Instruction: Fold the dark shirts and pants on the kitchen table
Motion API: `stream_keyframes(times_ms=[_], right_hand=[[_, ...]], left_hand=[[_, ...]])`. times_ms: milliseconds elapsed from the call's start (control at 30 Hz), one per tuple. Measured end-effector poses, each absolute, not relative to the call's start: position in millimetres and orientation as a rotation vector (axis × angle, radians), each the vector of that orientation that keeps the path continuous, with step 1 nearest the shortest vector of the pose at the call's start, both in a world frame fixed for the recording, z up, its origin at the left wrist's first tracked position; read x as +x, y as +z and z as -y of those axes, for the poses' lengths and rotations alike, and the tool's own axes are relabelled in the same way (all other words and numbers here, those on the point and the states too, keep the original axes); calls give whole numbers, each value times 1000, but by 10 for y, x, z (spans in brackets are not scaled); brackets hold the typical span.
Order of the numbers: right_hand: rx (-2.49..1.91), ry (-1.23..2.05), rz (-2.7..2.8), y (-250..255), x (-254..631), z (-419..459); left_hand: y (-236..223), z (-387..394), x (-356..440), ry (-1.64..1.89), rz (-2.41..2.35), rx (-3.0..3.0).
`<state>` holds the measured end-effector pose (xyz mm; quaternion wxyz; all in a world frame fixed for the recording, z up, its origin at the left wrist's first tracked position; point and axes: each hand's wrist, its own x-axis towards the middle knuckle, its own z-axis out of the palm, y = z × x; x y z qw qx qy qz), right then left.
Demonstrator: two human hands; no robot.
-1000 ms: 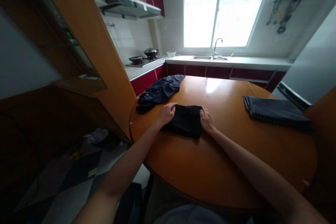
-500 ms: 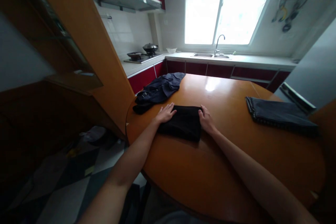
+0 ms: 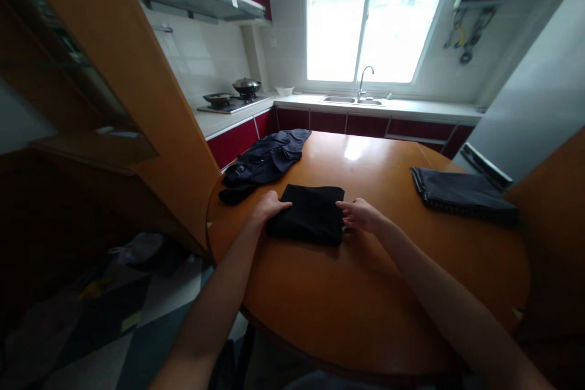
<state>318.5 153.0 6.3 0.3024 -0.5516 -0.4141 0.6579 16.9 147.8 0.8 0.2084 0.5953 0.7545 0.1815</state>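
A black garment, folded into a flat rectangle (image 3: 311, 216), lies on the wooden table (image 3: 365, 304) in front of me. My left hand (image 3: 273, 205) grips its left edge, thumb on top and the other fingers hidden beneath or behind the cloth. At the right edge, my right hand (image 3: 361, 214) pinches the fabric between thumb and curled fingers. The exact kind of garment cannot be made out. Just beyond my left hand lies a crumpled dark navy garment (image 3: 269, 161).
A folded dark grey-blue cloth, perhaps jeans (image 3: 461, 192), lies at the table's right side. Behind the table run a counter with a sink (image 3: 351, 100) and a stove (image 3: 233, 103) with pans. A wooden cabinet (image 3: 183, 152) stands close on the left.
Both hands have gone from lying on the garment's top to gripping its left and right edges. The right hand has slid toward me along the edge. The view has shifted slightly right.
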Motion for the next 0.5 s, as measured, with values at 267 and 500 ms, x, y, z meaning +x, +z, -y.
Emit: stream_keyframes(times_ms=[267, 500], right_hand=[[-1396, 1800, 1093, -27, 3048, -1710], [-1327, 1568, 1171, -53, 2944, -1742]], left_hand=[[95, -1496, 167, 661, -1760, 1376], [139, -1601, 214, 852, -1744, 1509]])
